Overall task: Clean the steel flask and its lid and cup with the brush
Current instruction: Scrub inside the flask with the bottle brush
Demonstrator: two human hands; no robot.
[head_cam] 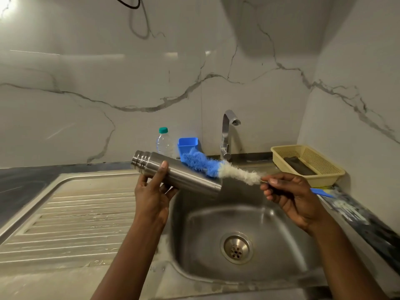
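Flask and brush held over the sink. The steel flask [184, 176] is in the air above the left rim of the sink [281, 230], where the ribbed draining board meets the basin. Its long axis slopes from a ringed end at the upper left down to a plain end at the lower right, and that plain end points toward the right hand [292, 191]. The left hand [151, 191] grips the flask from below at mid-length, thumb laid up the near wall and fingers curled round the underside. The right hand's grip pinches the brush [216, 167] just behind its white bristles; the blue handle tip sticks out behind the hand toward the right edge of the counter. The bristle head, white then blue, lies along the far upper side of the flask, almost parallel to it. Whether it presses on the wall or sits just behind cannot be told. The flask is brushed metal, dull and unmarked; the ringed end is probably the cup and lid, in place. The likely stroke runs along the axis, driven by the right hand, which is nearer the plain end.
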